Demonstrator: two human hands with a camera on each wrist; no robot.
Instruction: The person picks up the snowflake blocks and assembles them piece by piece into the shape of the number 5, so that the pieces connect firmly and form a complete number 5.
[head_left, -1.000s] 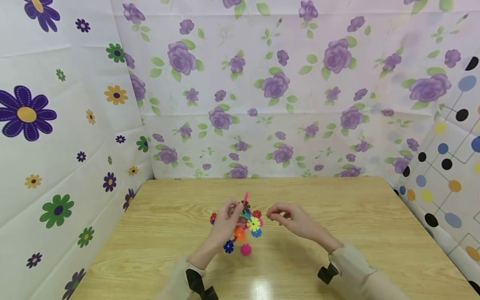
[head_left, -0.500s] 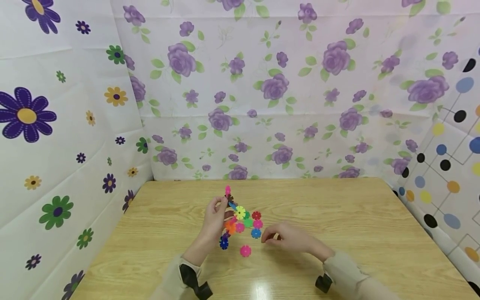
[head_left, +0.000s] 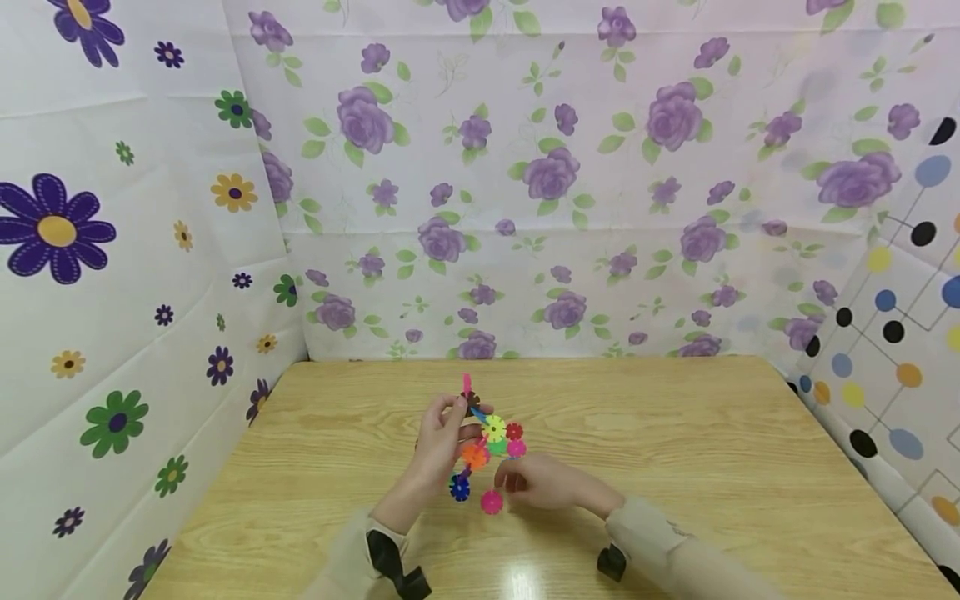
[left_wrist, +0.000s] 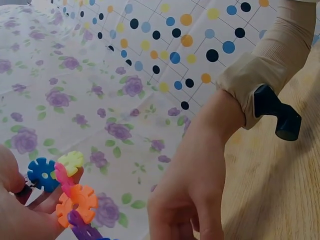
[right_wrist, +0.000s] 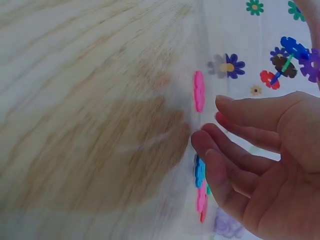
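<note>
My left hand point(head_left: 437, 443) pinches a chain of interlocking snowflake discs near its brown disc point(head_left: 472, 404). A pink disc stands on top of the chain. Blue, yellow and orange discs point(left_wrist: 76, 205) run down from the grip, then purple and dark blue point(head_left: 460, 487) ones. My right hand point(head_left: 546, 482) is low over the table with its fingers loosely bent and nothing between them. Just beyond its fingertips, a single pink disc point(head_left: 492, 502) lies on the table; in the right wrist view this pink disc point(right_wrist: 199, 91) is seen edge-on, opposite the thumb tip.
Several loose discs lie behind the right hand, among them a red disc point(head_left: 513, 431), a second pink disc point(head_left: 516, 448) and a blue disc point(right_wrist: 200, 171). The wooden table point(head_left: 675, 417) is bounded by patterned cloth walls point(head_left: 547, 250) at the back and sides.
My right hand has come left and down, from right of the discs to the single pink disc. The left hand swung the chain left, then slightly back right, still holding it.
</note>
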